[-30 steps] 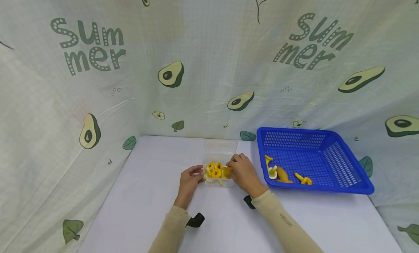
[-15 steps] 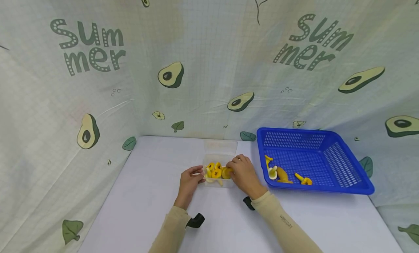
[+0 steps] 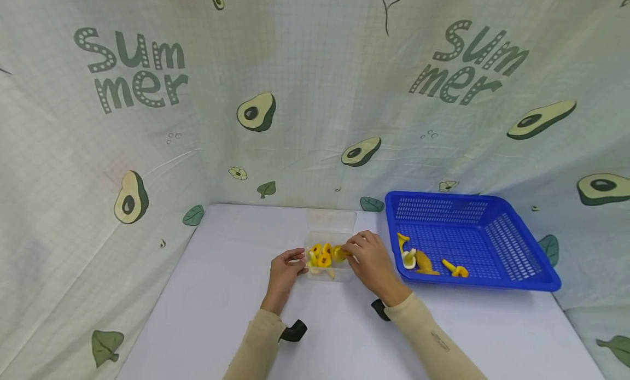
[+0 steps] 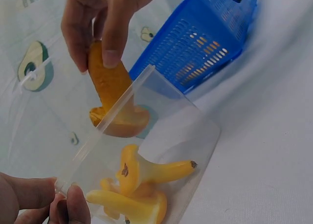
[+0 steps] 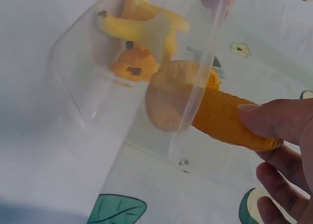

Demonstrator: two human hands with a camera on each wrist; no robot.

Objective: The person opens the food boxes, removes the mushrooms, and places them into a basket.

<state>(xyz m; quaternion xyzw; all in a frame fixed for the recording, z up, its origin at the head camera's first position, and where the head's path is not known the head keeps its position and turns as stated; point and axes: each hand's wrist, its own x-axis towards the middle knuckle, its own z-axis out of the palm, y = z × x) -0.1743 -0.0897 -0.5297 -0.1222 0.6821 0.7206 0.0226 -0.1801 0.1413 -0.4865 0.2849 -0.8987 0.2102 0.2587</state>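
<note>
Head view: clear plastic box (image 3: 343, 275) on the white bench (image 3: 216, 270), lid (image 3: 331, 220) folded back on the far side. Left hand (image 3: 286, 262) at the box's left end; left wrist view has its grip pinching the rim between thumb and fingers. Right hand (image 3: 371, 259) over the box's right end, grip pinching a brown mushroom (image 4: 113, 94) by the stem, cap down. Cap shows through the clear wall in both wrist views; can't tell if it touches the bottom. Yellow mushrooms (image 3: 324, 259) piled in the left and middle of the box, left of the brown one; exact count unclear, they overlap.

Blue basket (image 3: 450, 243) to the right of the box, apart from it. Inside, along its left side: yellow piece (image 3: 402, 239) farthest, pale piece (image 3: 409, 258) nearer, brown piece (image 3: 424, 262) just right of that. Another yellow mushroom (image 3: 460, 271) lies further right, by the near wall. Both sleeves (image 3: 423, 325) beige. Printed cloth (image 3: 305, 57) hangs behind the bench, avocados and "summer" lettering.
</note>
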